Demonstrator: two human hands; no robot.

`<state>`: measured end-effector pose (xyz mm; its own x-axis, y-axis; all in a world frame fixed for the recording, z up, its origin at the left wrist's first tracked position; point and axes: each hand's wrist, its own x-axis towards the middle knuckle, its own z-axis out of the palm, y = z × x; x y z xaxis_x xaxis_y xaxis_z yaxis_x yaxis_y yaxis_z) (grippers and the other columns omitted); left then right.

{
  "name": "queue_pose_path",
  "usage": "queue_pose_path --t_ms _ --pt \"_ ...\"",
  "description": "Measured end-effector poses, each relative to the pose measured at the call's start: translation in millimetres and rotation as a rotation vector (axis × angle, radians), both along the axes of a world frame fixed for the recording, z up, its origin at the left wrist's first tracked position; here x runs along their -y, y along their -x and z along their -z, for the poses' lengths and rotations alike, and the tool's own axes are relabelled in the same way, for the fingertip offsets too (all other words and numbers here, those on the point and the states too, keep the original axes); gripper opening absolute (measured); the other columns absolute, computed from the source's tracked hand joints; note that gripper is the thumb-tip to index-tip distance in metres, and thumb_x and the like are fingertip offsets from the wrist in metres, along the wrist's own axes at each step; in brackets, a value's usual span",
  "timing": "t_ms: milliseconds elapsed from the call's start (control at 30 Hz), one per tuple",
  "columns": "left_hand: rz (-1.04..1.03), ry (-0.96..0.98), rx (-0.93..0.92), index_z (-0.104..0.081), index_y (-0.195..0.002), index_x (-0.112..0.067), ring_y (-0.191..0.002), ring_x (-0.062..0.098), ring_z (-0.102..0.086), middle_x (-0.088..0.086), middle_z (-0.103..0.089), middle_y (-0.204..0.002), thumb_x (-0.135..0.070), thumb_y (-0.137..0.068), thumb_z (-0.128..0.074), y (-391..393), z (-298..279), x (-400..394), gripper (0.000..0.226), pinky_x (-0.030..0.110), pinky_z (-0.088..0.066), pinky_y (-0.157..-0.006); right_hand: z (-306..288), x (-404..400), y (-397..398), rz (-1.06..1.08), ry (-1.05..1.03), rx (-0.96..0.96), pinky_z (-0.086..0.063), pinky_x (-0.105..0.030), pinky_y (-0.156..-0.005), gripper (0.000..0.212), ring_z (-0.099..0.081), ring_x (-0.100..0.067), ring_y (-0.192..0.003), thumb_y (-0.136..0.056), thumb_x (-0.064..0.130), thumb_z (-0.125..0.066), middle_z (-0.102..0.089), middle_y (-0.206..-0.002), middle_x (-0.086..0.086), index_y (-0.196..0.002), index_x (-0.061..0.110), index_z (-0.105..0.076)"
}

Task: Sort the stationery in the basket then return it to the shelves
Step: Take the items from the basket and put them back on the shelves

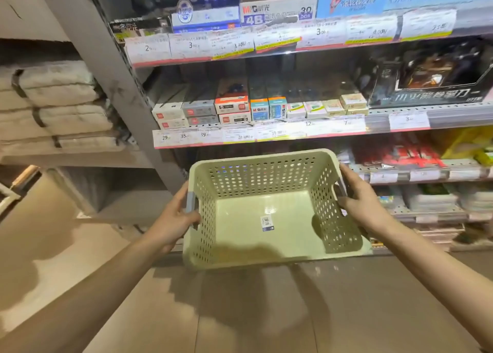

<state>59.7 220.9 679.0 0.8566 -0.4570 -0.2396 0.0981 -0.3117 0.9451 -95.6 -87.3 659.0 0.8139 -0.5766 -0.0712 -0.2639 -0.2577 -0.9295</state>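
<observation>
Basket [266,219] is empty, held up in front of the shelves [266,134]. My left hand [176,214] and right hand [360,200] grip its handles. Sorting looks done; next I put the basket away.

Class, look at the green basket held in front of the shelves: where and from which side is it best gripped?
Grip the basket by its grey handles on the two short ends, one from each side, as the left hand and right hand do; this holds it level.

Both bare arms reach forward, the left hand [174,216] and right hand [360,199] curled round handles at opposite sides, held level
</observation>
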Motion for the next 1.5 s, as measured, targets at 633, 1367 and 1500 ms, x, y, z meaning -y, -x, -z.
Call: queue_pose_path --t_ms 633,1367,1500 --pt "0.118 -0.075 -0.285 -0.033 -0.128 -0.062 -0.089 0.028 -0.052 0.02 -0.059 -0.103 -0.01 -0.071 -0.059 6 229 -5 0.081 0.045 -0.042 -0.076 217 -3 32 0.046 -0.07 -0.125 -0.04 -0.048 -0.106 0.074 -0.048 -0.022 -0.128 -0.084 -0.017 -0.049 -0.049 -0.14 -0.004 -0.145 0.021 -0.032" --pt "0.129 -0.229 -0.412 -0.028 -0.138 -0.048 -0.1 0.046 -0.06 0.023 -0.066 -0.107 -0.007 -0.082 -0.064 -15 564 -11 0.079 0.056 -0.053 -0.08 542 -8 4 0.03 -0.229 -0.226 -0.046 -0.048 -0.1 0.069 -0.052 -0.022 -0.121 -0.087 -0.005 -0.056 -0.051 -0.132 -0.002 -0.146 0.018 -0.029" --pt "0.13 -0.229 -0.417 -0.038 -0.128 -0.051 -0.094 0.041 -0.064 0.021 -0.067 -0.106 -0.003 -0.084 -0.061 -22 617 -2 0.069 0.051 -0.055 -0.077 608 1 -5 0.031 -0.242 -0.233 -0.045 -0.053 -0.099 0.071 -0.054 -0.025 -0.122 -0.087 -0.002 -0.058 -0.052 -0.136 -0.006 -0.146 0.024 -0.029"
